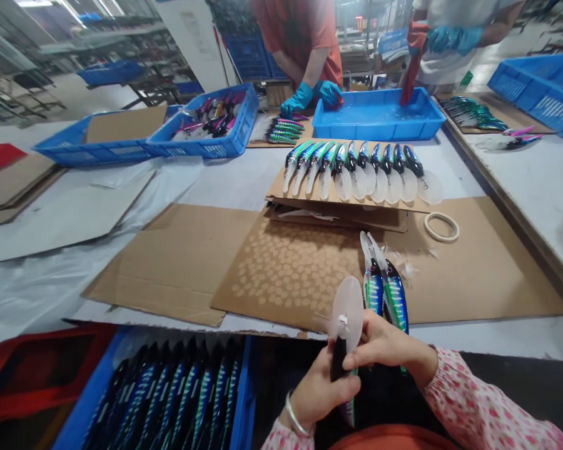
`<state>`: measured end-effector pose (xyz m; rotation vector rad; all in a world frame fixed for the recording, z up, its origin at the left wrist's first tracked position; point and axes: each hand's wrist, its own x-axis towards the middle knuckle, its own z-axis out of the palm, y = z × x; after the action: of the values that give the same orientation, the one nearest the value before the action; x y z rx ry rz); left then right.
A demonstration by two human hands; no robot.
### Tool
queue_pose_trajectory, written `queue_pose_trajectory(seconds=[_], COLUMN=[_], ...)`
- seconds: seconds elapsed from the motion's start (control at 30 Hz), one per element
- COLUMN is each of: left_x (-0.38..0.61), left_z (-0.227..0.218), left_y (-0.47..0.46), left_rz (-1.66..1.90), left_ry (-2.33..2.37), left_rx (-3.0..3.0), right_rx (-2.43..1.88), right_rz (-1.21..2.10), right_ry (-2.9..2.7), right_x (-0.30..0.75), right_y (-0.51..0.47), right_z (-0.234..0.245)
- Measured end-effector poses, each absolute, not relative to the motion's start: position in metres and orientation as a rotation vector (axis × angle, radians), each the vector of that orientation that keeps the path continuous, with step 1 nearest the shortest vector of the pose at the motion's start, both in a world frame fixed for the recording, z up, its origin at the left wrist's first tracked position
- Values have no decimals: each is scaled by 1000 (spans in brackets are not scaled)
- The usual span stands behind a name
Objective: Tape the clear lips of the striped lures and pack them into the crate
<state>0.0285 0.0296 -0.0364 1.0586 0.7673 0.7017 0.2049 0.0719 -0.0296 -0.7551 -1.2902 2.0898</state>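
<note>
My left hand point(313, 386) is closed around the body of a fishing lure point(348, 307). Its clear, rounded diving lip points up and away, with a small white scrap near the lip's base. From the other side, my right hand point(387, 342) also grips this lure, thumb and fingers at the join of lip and dark body. Just beyond the right hand lie two blue-green striped lures point(374, 289), lips facing away, partly hidden by that hand. The cardboard sheet point(263, 300) under them has many pale oval marks.
A row of lures point(351, 156) lies on stacked cardboard, near a tape roll point(441, 227). At lower left, a blue crate point(246, 400) holds several lures. Across the table, a person's gloved hands point(303, 97) work beside a blue water tray point(378, 130); another person holds a red cloth point(410, 75).
</note>
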Motion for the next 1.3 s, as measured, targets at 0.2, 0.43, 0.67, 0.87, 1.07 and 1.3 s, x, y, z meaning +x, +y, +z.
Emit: queue_pose_trajectory(seconds=[0.2,0.43,0.67,0.87,1.07,1.3], left_x=[3,34,36,30,34,38], left_z=[-16,2,-15,-13,-3,-11], left_y=[36,42,36,28,28,18], left_rz=[1065,1192,1224,1397,1239,1289], left_ry=[1166,1201,1397,1671,1585,1624], left_rx=[880,788,955,1537,1492,1598], right_rx=[-957,-985,-998,-1033,-1034,-1048], right_rz=[1775,1669,1670,1619,1640,1618], right_ry=[-1268,-1416,-1401,-1405,-1399,-1389], right_x=[198,192,185,181,178,176], right_y=[65,59,54,54,50,48], right_z=[-42,-46,-48,-45,-45,-48])
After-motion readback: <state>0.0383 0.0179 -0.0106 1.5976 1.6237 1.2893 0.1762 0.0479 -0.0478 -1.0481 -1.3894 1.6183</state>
